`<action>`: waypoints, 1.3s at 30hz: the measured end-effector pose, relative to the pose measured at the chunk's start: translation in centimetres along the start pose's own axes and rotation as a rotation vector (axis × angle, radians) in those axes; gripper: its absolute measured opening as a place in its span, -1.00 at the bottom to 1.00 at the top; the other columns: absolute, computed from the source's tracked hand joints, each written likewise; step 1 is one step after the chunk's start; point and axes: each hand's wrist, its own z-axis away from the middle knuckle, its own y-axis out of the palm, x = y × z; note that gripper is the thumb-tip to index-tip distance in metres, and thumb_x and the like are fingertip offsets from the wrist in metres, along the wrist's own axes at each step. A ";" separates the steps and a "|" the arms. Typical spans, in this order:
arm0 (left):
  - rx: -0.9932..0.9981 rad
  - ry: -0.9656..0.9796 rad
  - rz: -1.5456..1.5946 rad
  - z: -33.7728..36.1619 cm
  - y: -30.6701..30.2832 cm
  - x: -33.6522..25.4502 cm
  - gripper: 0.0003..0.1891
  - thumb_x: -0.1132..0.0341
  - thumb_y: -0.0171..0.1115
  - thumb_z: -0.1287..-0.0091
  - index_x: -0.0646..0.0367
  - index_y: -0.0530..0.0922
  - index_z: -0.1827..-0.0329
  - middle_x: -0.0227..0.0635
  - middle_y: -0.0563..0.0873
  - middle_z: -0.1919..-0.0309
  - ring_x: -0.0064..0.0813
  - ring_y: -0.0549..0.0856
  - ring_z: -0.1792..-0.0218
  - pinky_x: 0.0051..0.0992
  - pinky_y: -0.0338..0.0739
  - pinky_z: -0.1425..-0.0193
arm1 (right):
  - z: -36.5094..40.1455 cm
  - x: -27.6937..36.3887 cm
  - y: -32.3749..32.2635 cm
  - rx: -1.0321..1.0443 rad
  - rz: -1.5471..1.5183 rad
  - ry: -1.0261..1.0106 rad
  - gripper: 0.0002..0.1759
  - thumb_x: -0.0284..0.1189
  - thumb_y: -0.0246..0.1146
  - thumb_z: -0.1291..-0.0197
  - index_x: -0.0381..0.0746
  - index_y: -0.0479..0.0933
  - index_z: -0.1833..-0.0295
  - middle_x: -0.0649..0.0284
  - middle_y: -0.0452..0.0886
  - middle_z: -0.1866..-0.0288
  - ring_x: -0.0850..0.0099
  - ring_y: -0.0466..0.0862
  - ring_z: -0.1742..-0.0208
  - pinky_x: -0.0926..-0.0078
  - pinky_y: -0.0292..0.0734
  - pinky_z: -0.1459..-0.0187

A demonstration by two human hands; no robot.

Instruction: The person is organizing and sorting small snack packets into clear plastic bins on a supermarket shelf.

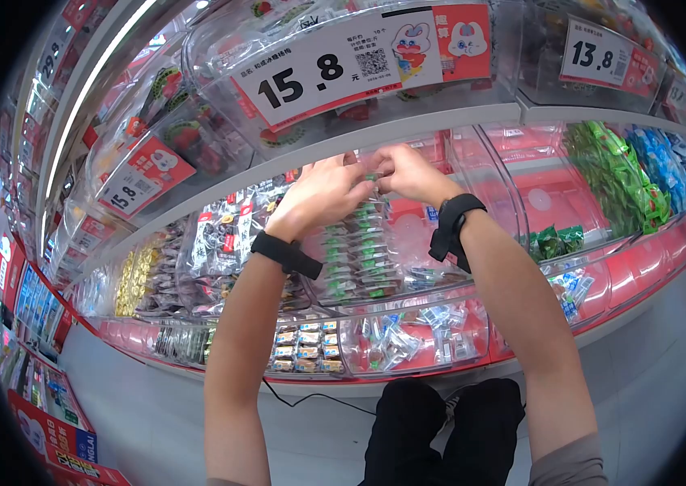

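Observation:
My left hand (328, 193) reaches into the clear shelf bin, fingers curled at the far end of a stack of small snack packets (369, 251) with green and clear wrapping. Beside it, my right hand (412, 173) has its thumb and fingers pinched together. A small green-marked packet (371, 176) shows between the fingertips of both hands, partly hidden by them. Both wrists wear black straps. Left of the stack lie larger dark packets with red and white labels (225, 233).
Overhanging the hands is an upper shelf with a 15.8 price card (322, 69). Clear dividers (505, 190) separate the bins. Green bags (614, 170) and blue bags (667, 166) fill bins at the right. A lower bin row holds wrapped snacks (308, 347). A black cable (310, 397) lies below.

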 end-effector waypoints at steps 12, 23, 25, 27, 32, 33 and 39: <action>-0.061 -0.037 0.147 -0.1 -0.4 -0.1 -0.71 0.18 0.04 -0.34 0.21 0.56 0.11 -0.12 0.51 -0.03 -0.05 0.40 -0.16 -0.14 0.17 -0.29 | 0.4 0.6 -0.3 0.251 0.222 0.038 -0.63 -0.66 0.14 0.02 -0.30 0.62 0.04 -0.04 0.68 0.16 0.14 0.67 0.07 0.30 0.53 0.04; 0.078 -0.051 0.083 -0.5 -0.1 0.4 -0.64 0.09 -0.05 -0.44 0.14 0.61 0.04 -0.18 0.65 0.07 -0.25 0.52 -0.10 -0.23 0.21 -0.22 | 1.1 0.9 -0.1 0.196 0.461 0.082 -0.66 -0.64 0.21 0.06 -0.26 0.67 0.10 -0.07 0.68 0.19 0.08 0.68 0.07 0.23 0.54 0.02; 0.066 -0.052 0.077 -0.5 0.1 0.5 -0.64 0.10 -0.06 -0.45 0.15 0.61 0.04 -0.18 0.65 0.06 -0.26 0.53 -0.10 -0.22 0.20 -0.22 | 1.3 1.1 0.0 0.195 0.442 0.085 -0.66 -0.64 0.22 0.06 -0.24 0.67 0.09 -0.07 0.68 0.16 0.06 0.67 0.06 0.22 0.54 -0.02; 0.071 -0.025 0.050 -0.4 0.2 0.6 -0.65 0.11 -0.09 -0.47 0.14 0.59 0.02 -0.19 0.65 0.05 -0.26 0.52 -0.11 -0.21 0.20 -0.22 | 1.4 1.2 0.2 0.199 0.436 0.094 -0.65 -0.64 0.23 0.05 -0.23 0.68 0.09 -0.08 0.67 0.14 0.05 0.67 0.04 0.21 0.53 -0.04; 0.092 0.039 -0.032 -0.5 0.4 0.7 -0.64 0.11 -0.16 -0.51 0.13 0.56 -0.02 -0.24 0.65 0.05 -0.28 0.51 -0.12 -0.18 0.19 -0.21 | 1.2 0.8 0.5 0.289 0.464 0.133 -0.64 -0.63 0.21 0.00 -0.26 0.64 0.02 -0.08 0.66 0.08 0.04 0.65 0.00 0.23 0.52 -0.07; 0.093 0.040 -0.042 -0.5 0.6 0.9 -0.63 0.11 -0.17 -0.51 0.12 0.55 -0.03 -0.25 0.65 0.06 -0.28 0.51 -0.12 -0.18 0.19 -0.21 | 1.0 0.5 0.4 0.262 0.408 0.152 -0.63 -0.61 0.20 -0.02 -0.27 0.63 0.00 -0.07 0.66 0.05 0.05 0.64 -0.03 0.23 0.52 -0.08; 0.139 0.015 -0.058 -0.4 0.3 0.8 -0.62 0.10 -0.19 -0.52 0.12 0.55 -0.03 -0.22 0.64 0.09 -0.27 0.52 -0.10 -0.16 0.19 -0.23 | 1.2 1.0 -1.0 -0.033 0.660 0.523 -0.63 -0.47 0.17 -0.14 -0.29 0.58 -0.08 -0.01 0.60 -0.12 0.14 0.61 -0.15 0.23 0.50 -0.15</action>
